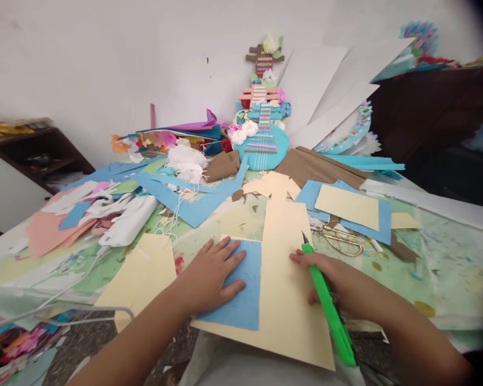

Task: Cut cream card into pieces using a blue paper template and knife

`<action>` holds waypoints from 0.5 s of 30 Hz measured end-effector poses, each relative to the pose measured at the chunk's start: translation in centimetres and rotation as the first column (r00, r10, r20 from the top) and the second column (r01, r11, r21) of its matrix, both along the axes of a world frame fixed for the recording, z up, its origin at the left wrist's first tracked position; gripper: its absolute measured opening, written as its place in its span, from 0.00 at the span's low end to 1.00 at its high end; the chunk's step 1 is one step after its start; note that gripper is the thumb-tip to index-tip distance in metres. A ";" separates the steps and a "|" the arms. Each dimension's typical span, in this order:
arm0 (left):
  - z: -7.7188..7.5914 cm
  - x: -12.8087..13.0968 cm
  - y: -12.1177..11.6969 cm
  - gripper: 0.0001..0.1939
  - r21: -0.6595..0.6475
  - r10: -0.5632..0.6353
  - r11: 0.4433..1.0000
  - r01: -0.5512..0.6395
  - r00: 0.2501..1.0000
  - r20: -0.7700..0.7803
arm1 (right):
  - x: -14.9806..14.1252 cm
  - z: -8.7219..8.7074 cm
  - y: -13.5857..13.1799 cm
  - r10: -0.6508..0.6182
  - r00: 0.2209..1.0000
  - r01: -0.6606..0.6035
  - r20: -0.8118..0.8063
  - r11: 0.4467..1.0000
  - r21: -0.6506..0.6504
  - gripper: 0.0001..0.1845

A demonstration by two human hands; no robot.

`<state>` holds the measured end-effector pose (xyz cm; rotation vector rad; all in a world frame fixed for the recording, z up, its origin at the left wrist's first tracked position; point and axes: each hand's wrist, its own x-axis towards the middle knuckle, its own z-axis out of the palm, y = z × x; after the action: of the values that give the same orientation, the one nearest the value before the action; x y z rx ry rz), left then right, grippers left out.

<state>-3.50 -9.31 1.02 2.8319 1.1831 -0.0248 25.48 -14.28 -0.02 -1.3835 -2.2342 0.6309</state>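
My left hand point(215, 273) lies flat with its fingers spread on a blue paper rectangle point(249, 300), pressing it onto a large cream sheet point(285, 321). The cream sheet reaches past the table's front edge and has a longer strip running away from me. In my right hand point(334, 276) is a green utility knife point(332, 316), its dark pointed blade directed away from me and its handle end toward my lap. The fingertips of that hand are over the right part of the cream sheet.
Gold-handled scissors point(344, 238) lie right of the sheet, below stacked cream and blue pieces point(348, 206). A white power strip point(129, 220) with cables is at the left. Paper guitars point(263, 145) stand against the wall. Blue offcuts point(197, 209) and white string lie mid-table.
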 end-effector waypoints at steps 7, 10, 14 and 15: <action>0.1 0.1 0.4 0.28 0.012 -0.023 1.000 0.023 1.000 -0.017 | -2.7 1.9 0.4 -0.123 0.884 0.118 -0.450 0.992 -0.040 0.20; 0.0 0.1 0.4 0.28 0.037 -0.039 0.999 0.039 0.999 -0.017 | -4.3 2.5 1.2 -0.215 0.698 0.207 -0.683 0.974 -0.095 0.22; 0.0 0.1 0.1 0.26 0.068 0.022 0.997 -0.020 0.999 -0.027 | -6.2 2.9 2.3 -0.344 0.612 0.332 -0.712 0.929 -0.163 0.23; 0.0 0.0 0.0 0.26 0.074 0.038 0.997 -0.036 0.999 -0.029 | -6.6 2.7 2.5 -0.349 0.622 0.328 -0.701 0.929 -0.172 0.23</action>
<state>-3.47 -9.28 1.01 2.8813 1.2678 -0.0230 18.83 -11.80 2.64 -1.2201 -1.2891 0.8790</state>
